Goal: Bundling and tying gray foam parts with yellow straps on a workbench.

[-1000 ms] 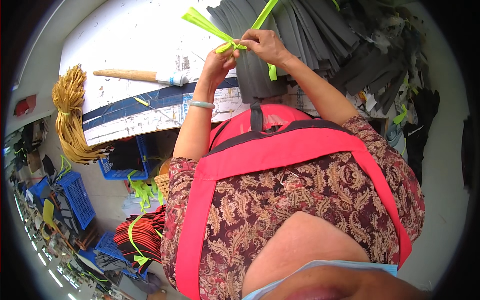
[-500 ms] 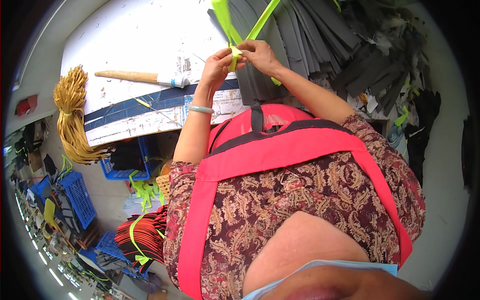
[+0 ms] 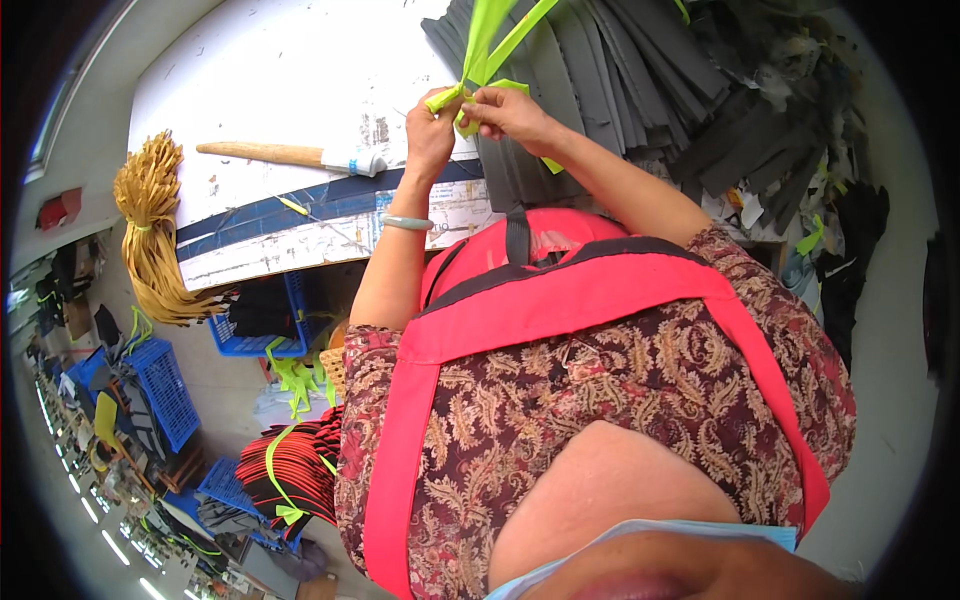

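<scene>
Tan strip bundle (image 3: 150,190), hanging over the table's left edge. White tabletop (image 3: 280,80), spreading thence to my left hand (image 3: 430,138); wooden-handled tool (image 3: 265,153) on it. That hand, extended forward, curls around the neon-yellow strip (image 3: 480,45). My right hand (image 3: 512,110) pinches it alongside; any knot is hard to make out. Grey fabric pieces (image 3: 600,70), beneath and rightward.
</scene>
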The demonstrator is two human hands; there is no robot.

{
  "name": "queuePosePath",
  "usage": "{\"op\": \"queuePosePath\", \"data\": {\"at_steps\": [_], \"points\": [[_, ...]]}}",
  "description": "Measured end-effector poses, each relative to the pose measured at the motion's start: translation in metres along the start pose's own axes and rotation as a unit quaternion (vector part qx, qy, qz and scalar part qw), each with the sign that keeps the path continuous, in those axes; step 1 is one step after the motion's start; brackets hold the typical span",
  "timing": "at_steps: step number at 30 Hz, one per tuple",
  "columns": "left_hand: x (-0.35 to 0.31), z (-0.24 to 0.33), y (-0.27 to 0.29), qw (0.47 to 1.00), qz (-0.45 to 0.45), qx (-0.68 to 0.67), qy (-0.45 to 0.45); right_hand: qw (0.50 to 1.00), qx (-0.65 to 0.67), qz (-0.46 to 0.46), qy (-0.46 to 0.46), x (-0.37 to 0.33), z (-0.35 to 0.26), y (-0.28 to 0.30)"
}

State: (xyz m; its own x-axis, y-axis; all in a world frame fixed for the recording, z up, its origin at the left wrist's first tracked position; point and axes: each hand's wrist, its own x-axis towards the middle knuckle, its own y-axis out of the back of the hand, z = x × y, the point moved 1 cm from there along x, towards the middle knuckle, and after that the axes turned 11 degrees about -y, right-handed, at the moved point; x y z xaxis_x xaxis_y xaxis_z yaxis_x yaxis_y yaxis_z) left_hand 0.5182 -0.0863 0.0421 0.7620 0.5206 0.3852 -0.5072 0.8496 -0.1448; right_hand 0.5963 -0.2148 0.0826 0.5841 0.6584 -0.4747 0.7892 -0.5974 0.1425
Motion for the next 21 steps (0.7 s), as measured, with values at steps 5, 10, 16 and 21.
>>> {"op": "queuePosePath", "data": {"at_steps": [5,10,16,21], "points": [[0.004,0.01,0.015,0.991,-0.081,-0.02,0.106,0.997,-0.001,-0.062,-0.05,-0.001,-0.016,0.009],[0.005,0.03,0.021,0.918,-0.067,-0.293,0.257,0.996,-0.083,-0.031,-0.009,-0.002,-0.019,0.012],[-0.009,0.023,0.027,0.806,-0.064,-0.497,0.315,0.998,-0.055,-0.027,0.016,-0.003,-0.01,-0.001],[-0.014,0.029,0.022,0.804,-0.115,-0.487,0.32,0.936,-0.318,0.083,0.124,-0.006,-0.007,-0.009]]}}
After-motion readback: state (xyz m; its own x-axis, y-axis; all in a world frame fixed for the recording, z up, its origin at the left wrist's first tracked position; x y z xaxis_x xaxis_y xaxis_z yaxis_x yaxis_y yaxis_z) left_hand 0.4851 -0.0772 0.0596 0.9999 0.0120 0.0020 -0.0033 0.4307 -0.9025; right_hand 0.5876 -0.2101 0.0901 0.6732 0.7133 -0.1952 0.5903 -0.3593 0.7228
